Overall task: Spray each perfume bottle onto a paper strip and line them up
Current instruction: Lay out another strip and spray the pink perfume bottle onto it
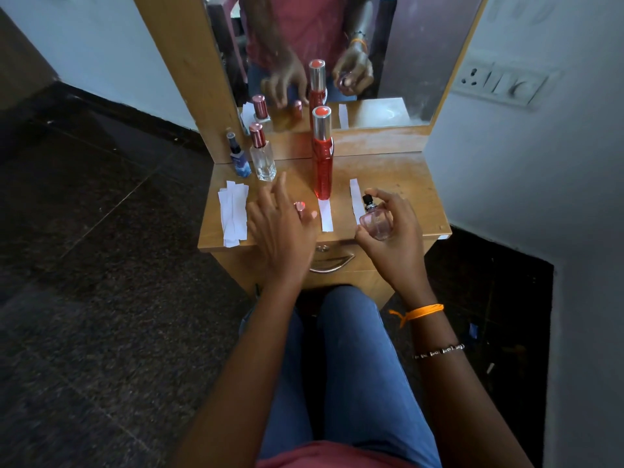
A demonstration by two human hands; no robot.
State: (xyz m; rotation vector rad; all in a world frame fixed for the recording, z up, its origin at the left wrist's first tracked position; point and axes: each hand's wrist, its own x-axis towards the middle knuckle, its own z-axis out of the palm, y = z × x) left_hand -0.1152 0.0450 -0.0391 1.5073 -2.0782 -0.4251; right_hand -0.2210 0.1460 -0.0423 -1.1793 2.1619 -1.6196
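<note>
The right hand (393, 231) grips a small pink glass perfume bottle (376, 222), cap off, just right of the tall red perfume bottle (323, 157). Beside it lies a white paper strip (355, 199). The left hand (282, 228), fingers spread, rests by a pink metallic cap (299, 207) left of the tall bottle.

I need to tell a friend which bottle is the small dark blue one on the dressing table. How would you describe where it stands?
Start at the mirror above the wooden dressing table. At the foot of its left frame, at the tabletop's back left corner, stands the dark blue bottle, left of a clear bottle with a rose cap. It is the shortest standing bottle there, the only blue one, with a dark cap.
</note>
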